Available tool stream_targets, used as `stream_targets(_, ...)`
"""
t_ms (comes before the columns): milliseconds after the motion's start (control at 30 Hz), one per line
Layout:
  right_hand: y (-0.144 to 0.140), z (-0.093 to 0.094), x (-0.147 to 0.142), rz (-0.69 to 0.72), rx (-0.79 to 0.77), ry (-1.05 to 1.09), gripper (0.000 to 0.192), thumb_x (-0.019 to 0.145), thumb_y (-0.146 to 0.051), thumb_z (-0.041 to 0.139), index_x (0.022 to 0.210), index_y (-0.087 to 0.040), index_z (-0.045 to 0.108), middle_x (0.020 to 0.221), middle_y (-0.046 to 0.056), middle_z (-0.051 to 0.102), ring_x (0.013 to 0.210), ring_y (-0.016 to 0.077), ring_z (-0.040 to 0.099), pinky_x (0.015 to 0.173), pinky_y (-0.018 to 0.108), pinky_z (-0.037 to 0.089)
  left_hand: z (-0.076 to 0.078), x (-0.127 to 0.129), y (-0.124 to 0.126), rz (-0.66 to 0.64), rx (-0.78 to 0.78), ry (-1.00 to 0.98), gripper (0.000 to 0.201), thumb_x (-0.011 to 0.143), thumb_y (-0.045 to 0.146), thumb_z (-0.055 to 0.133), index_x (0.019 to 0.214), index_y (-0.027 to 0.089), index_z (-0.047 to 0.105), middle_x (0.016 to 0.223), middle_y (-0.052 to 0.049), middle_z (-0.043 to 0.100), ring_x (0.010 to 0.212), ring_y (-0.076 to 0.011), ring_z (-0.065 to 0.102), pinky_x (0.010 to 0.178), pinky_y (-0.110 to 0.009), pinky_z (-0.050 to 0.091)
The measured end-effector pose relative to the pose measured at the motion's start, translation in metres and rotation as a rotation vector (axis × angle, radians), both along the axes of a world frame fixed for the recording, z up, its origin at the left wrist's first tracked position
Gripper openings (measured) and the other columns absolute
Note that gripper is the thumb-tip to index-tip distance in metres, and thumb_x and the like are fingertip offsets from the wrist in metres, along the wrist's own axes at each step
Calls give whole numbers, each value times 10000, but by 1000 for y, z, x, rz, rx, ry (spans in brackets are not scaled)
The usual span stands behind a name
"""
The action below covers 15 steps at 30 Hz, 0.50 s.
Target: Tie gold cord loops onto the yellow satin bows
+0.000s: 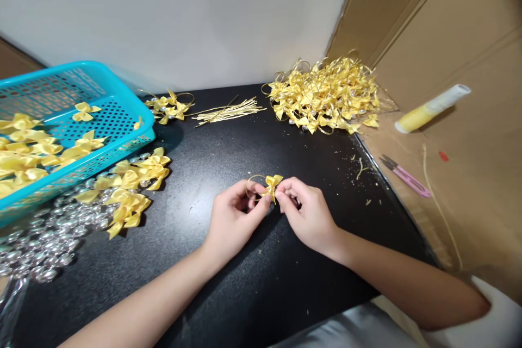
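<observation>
Over the middle of the black table (228, 157), my two hands meet at a small yellow ribbon bow (272, 181). My left hand (236, 215) pinches the bow from the left between thumb and fingers. A thin gold loop (256, 176) runs out from the bow and curves over my left fingertips. My right hand (305, 209) is closed at the bow's right edge, thumb against the index finger, on a part of the ribbon. Whatever lies behind the fingers is hidden.
At left stands a turquoise basket (122, 79) of yellow bows, with silver beads (49, 244) and loose bows (128, 204) beside it. Gold twist ties (230, 112) lie at the back, near a heap of looped bows (326, 98). Pink-handled snips (408, 178) and a tube (432, 109) are at right.
</observation>
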State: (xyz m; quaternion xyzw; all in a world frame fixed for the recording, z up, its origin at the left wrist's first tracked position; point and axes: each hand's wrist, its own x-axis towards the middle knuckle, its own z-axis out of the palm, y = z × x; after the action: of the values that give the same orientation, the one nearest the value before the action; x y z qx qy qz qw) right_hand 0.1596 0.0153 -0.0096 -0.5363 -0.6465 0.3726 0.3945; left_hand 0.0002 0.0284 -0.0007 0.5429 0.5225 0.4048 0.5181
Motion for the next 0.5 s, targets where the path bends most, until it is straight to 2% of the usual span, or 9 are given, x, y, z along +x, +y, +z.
stream_targets(500, -2, 0, -1, 17, -16, 60, 156, 924, -215, 497, 770, -199, 516, 617, -37, 536, 534, 91, 517, 551, 210, 415, -7, -3, -2, -48, 105, 69, 144, 814, 245, 673, 693, 167, 671, 651, -2, 604, 582, -109, 474, 557, -236, 385)
